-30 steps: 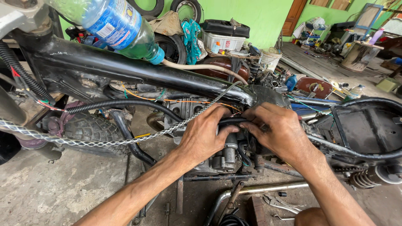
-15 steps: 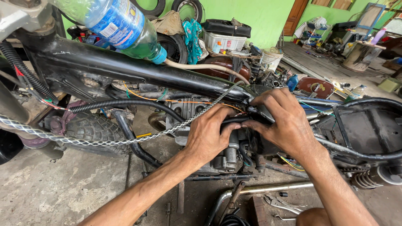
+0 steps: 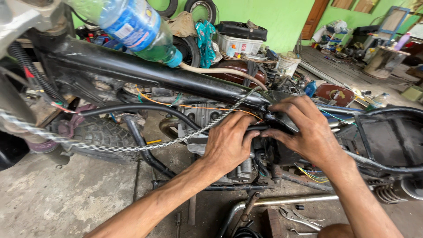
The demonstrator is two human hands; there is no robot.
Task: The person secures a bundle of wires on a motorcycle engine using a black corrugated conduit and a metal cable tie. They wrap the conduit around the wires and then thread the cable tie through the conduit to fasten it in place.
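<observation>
Hands together at hose (image 3: pixel 257 128) under frame (image 3: pixel 145 75).
Left hand (image 3: pixel 227 143) and right hand (image 3: pixel 304 130) clamped on hose; long axis left-right, between both.

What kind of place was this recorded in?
Probably a small motorcycle repair workshop: a stripped motorcycle frame under both hands, spare tyres against the green wall, and pliers lying on the stained concrete floor.
</observation>
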